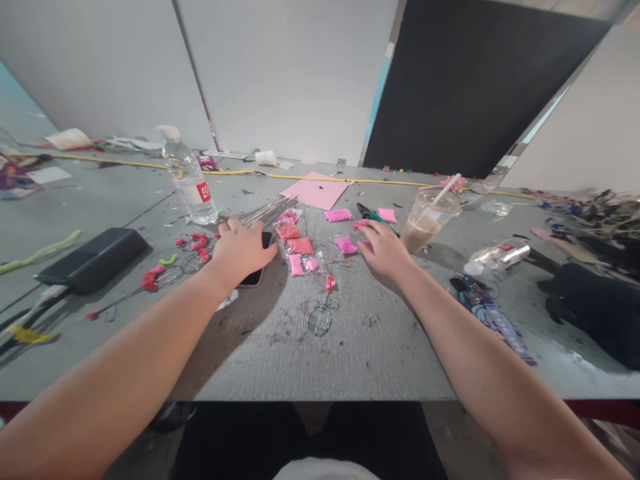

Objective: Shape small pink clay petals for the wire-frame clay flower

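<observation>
My left hand (243, 250) rests on the left side of the table, fingers apart, lying partly over a dark phone (251, 277). Its fingertips are near a bundle of thin wires (267, 210). To its right are red and pink packets (300, 245) that look like soft clay in clear wrap. My right hand (384, 250) has its fingers stretched out at several pink packets (346, 245); one pink piece (359, 225) lies at its fingertips, and I cannot tell if it is pinched. Between the hands is a small wire frame (320, 320) with a pink-red lump (331, 284).
A water bottle (190, 180) stands behind my left hand. An iced drink cup (427, 220) with a straw is close to my right hand, beside green-handled pliers (370, 213). Pink paper (317, 191), a black power bank-like block (95, 260) and a lying bottle (497, 255) are around.
</observation>
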`<state>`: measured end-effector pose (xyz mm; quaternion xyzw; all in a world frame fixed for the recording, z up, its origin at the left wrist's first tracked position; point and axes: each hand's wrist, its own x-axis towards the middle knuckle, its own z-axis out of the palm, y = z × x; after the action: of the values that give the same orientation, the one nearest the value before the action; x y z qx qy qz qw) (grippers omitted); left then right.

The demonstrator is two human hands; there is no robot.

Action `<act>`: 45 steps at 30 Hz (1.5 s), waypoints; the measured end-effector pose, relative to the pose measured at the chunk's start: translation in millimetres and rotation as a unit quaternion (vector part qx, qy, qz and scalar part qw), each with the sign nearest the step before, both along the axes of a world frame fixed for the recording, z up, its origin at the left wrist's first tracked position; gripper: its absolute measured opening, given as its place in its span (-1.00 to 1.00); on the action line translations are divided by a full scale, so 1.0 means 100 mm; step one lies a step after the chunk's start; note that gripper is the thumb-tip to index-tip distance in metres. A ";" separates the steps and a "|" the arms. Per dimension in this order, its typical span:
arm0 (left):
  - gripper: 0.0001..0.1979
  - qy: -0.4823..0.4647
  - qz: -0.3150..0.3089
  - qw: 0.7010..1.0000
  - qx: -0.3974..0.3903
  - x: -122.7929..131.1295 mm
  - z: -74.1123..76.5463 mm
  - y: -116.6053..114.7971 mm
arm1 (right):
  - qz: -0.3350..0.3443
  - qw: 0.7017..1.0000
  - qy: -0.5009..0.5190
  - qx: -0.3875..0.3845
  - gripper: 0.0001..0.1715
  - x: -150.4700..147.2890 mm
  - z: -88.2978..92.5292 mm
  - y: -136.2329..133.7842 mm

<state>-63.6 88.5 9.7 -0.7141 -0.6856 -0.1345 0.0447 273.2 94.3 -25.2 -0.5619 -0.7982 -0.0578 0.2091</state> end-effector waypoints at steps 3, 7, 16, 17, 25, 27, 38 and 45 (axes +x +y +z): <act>-0.37 -0.029 -0.035 0.998 0.045 0.04 0.02 -0.01 | 0.072 0.997 -0.021 -0.035 -0.57 -0.16 0.03 -0.04; -0.50 -0.092 -0.117 0.983 0.111 0.09 0.04 -0.02 | 0.055 0.997 -0.016 -0.046 -0.59 -0.22 0.04 -0.06; -0.92 -0.166 -0.322 0.908 0.211 0.12 0.02 -0.02 | -0.008 0.995 0.004 -0.104 -0.67 -0.22 0.00 -0.06; -0.93 -0.164 -0.328 0.907 0.208 0.12 0.02 -0.02 | -0.021 0.994 0.013 -0.109 -0.72 -0.22 0.01 -0.06; -0.87 -0.166 -0.331 0.912 0.175 0.12 0.02 -0.02 | -0.109 0.977 0.066 -0.173 -0.44 -0.13 0.09 -0.17; -0.87 -0.166 -0.327 0.915 0.169 0.12 0.02 -0.02 | -0.105 0.973 0.083 -0.189 -0.47 -0.12 0.08 -0.18; -0.86 -0.175 -0.334 0.912 0.164 0.13 0.03 -0.04 | -0.104 0.956 0.163 -0.220 -0.67 -0.10 0.02 -0.14; -0.88 -0.172 -0.333 0.911 0.171 0.13 0.04 -0.02 | -0.116 0.955 0.166 -0.217 -0.58 -0.09 -0.05 -0.09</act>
<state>-50.1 86.1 13.3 -0.8482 -0.3720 -0.3771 0.0000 264.7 85.3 -30.0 -0.6843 -0.6746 0.1875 0.2036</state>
